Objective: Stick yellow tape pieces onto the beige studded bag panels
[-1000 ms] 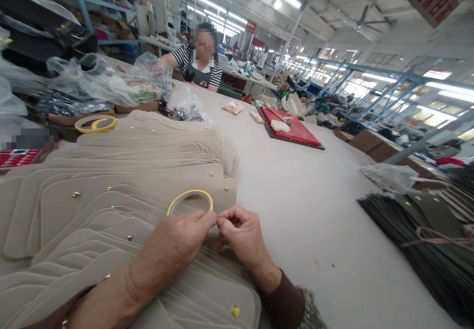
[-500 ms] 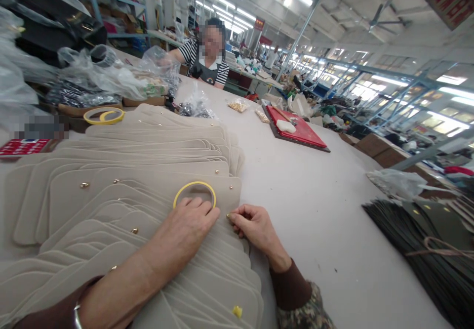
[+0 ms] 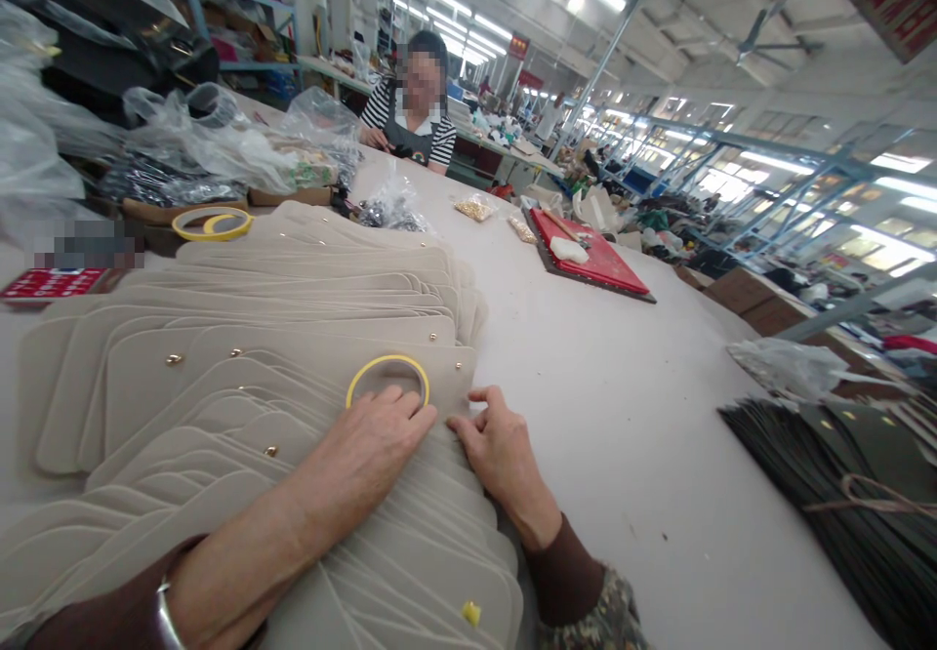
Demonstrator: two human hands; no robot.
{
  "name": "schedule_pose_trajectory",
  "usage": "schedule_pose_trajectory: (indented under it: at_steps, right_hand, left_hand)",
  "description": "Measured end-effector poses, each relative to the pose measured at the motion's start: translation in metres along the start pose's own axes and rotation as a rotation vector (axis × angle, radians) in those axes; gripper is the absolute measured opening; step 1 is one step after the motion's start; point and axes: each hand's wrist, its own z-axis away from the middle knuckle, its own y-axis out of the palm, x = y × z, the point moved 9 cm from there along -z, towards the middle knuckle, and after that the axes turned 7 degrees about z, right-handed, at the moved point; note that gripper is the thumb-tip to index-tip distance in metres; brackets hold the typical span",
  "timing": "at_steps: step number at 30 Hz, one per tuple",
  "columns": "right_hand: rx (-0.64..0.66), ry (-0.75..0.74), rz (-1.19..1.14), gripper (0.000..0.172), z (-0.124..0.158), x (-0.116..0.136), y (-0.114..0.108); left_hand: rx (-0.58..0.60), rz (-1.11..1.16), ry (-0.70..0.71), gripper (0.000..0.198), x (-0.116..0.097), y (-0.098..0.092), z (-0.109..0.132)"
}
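Observation:
Overlapping beige panels [image 3: 293, 338] with small gold studs are fanned out over the left part of the table. My left hand [image 3: 381, 440] lies on them, its fingers curled over the near edge of a yellow tape roll [image 3: 387, 362]; its fingertips are partly hidden. Just to the right, my right hand [image 3: 494, 440] touches the panels' right edge with its thumb, the index finger raised and apart from it. Nothing shows between those fingers. One gold stud [image 3: 459, 366] sits on a panel above my right hand. A yellow piece [image 3: 470, 614] lies on the lower panels.
Ahead, a red board [image 3: 600, 260] carries a white lump, near bags of gold parts [image 3: 473, 208]. Dark strips [image 3: 820, 494], tied in a bundle, lie right. Another tape roll [image 3: 212, 224] and plastic bags [image 3: 220, 142] are at the left. A person [image 3: 417, 128] sits across the table.
The small gold piece at my right fingertips is no longer visible there, and the index finger has lifted away from the thumb. The person opposite has drawn a hand back from the plastic bag.

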Motion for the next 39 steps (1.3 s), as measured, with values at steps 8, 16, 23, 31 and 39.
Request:
schedule_pose_trajectory:
  at_steps: [8,16,23,31,39]
  right_hand:
    - [0.002,-0.115,-0.065,0.013,0.016,0.002,-0.009]
    - [-0.027,-0.22,0.134,0.014,0.004,0.015,0.004]
    - [0.307,-0.255,0.098,0.038,0.005,0.015,0.013]
    - [-0.123,-0.372,-0.259,0.017,0.017,0.043,-0.031]
    - [-0.223,-0.698,-0.108,0.017,0.035,0.077,-0.025]
  left_hand:
    - [-0.001,0.025,0.001,0.021,0.001,-0.004,0.002]
    - [-0.047,0.024,0.048,0.02,0.001,-0.002,0.007]
    - [-0.263,0.173,0.13,0.023,0.0,-0.024,0.016]
    - [-0.447,0.169,0.226,0.04,-0.003,-0.028,0.022]
    - [-0.349,0.202,0.223,0.021,-0.007,-0.019,0.021]
